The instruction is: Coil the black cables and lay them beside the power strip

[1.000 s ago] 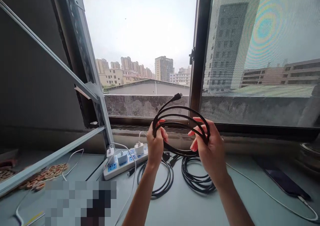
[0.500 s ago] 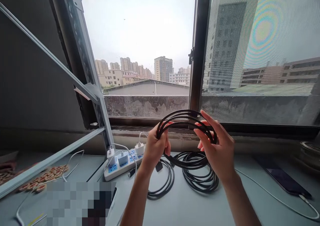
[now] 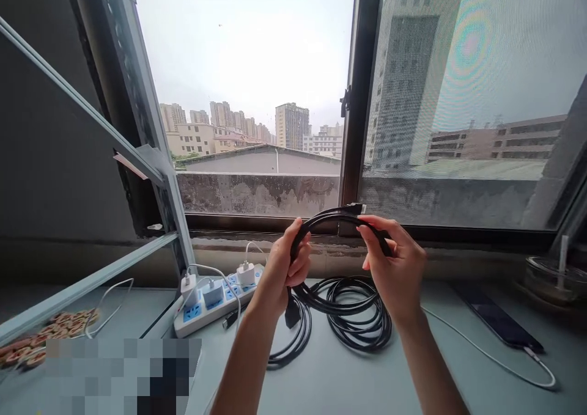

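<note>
A coiled black cable (image 3: 337, 218) is held up in front of the window, above the grey tabletop (image 3: 348, 378). My left hand (image 3: 287, 271) is closed around the coil's left side. My right hand (image 3: 397, 268) pinches its right side, fingers wrapped over the strands. One plug end (image 3: 356, 208) sticks out at the top of the coil and another plug (image 3: 292, 316) hangs below my left hand. Two more black cable coils lie on the table beneath my hands, one at the left (image 3: 293, 341) and one at the right (image 3: 362, 323).
A white power strip (image 3: 215, 299) with chargers plugged in lies left of the coils. A dark phone (image 3: 498, 323) on a white cord (image 3: 486, 357) rests at the right. A metal shelf frame (image 3: 174, 219) stands at the left. A glass dish (image 3: 554, 274) sits far right.
The coil has been drawn flatter and lower between my hands. A plug end now pokes out at its top right. The view has shifted slightly to the right.
</note>
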Tool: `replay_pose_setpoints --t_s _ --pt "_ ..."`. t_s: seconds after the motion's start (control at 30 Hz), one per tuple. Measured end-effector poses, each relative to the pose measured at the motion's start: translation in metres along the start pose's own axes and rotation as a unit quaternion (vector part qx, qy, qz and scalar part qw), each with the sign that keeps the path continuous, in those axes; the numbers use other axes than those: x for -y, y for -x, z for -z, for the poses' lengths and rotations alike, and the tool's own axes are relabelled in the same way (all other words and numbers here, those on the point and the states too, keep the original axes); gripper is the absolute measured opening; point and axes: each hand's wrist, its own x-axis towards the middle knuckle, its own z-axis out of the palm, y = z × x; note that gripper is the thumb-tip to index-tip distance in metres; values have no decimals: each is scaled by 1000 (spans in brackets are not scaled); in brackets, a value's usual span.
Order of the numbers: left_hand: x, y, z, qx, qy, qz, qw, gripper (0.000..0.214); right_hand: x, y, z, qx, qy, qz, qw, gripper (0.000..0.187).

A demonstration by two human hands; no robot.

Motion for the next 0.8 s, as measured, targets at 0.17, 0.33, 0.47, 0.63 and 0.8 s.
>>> replay_pose_setpoints --t_s 0.17,0.33,0.47,0.63,0.8 --pt "1 -1 0 23 -8 4 1000 32 -4 -3 2 12 38 19 999 16" --pt "6 2 -12 11 -72 -10 997 51 -15 -10 4 -35 120 79 989 23" --pt "10 4 -14 10 -162 -80 983 59 -26 -13 3 35 88 9 996 38" --pt "8 3 -2 -3 -197 -125 973 62 -31 -11 -4 77 66 15 995 43" --pt "1 3 1 -24 -181 -145 972 67 -24 -11 0 23 89 37 995 25"
